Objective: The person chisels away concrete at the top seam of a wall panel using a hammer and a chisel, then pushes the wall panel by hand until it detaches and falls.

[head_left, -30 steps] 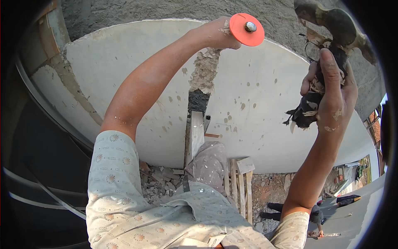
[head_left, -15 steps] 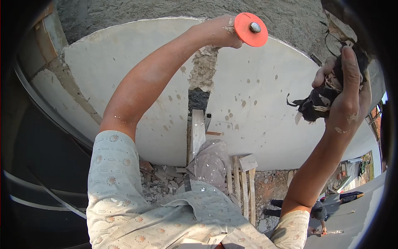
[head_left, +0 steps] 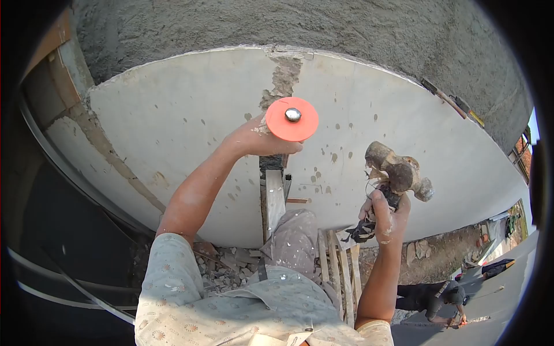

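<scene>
My left hand (head_left: 257, 137) is wrapped round a chisel (head_left: 293, 115), directly behind its round orange hand guard (head_left: 278, 128). The chisel's steel striking end faces me, while its tip is hidden behind the guard and hand. A rough broken channel (head_left: 284, 78) runs down the white wall (head_left: 202, 109) just beyond this hand. To the right, my right hand (head_left: 389, 222) grips a worn, mortar-crusted hammer (head_left: 398, 170) near its head. Ragged black wrapping (head_left: 362, 230) hangs about its handle. The hammer head is raised, apart from the chisel.
Grey rough plaster (head_left: 277, 23) lies above the white wall. Long tools (head_left: 453, 104) rest along its top edge at right. Wooden slats (head_left: 340, 271) and rubble (head_left: 228, 265) are below. Another person (head_left: 433, 300) bends at a wall, lower right. Dark sheeting (head_left: 63, 213) stands left.
My left hand has come lower and to the left with the chisel. My right hand has swung down and inward, bringing the hammer head into clear view. The other person shows more fully.
</scene>
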The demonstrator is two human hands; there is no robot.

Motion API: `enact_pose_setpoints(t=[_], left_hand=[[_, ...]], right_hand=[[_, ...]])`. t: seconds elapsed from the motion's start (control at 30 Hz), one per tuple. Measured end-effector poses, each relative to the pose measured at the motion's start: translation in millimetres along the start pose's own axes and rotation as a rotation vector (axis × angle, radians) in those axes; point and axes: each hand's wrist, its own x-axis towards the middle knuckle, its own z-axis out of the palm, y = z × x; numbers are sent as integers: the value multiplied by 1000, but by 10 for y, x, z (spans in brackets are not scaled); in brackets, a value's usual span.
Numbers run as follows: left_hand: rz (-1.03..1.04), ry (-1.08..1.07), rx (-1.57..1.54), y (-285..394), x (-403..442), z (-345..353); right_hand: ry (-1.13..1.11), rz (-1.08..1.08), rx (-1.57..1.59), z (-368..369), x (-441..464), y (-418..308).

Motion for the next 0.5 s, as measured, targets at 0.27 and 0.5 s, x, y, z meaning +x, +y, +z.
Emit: enact_pose_setpoints(t=[0.27,0.5], left_hand=[[-382,-18,-594,-929,-844,1346],[-417,-25,-687,-1059,-1422,1471]], right_hand=[[-72,315,-243,2,-965,1459],[-344,559,-325,188,-1337,1801]])
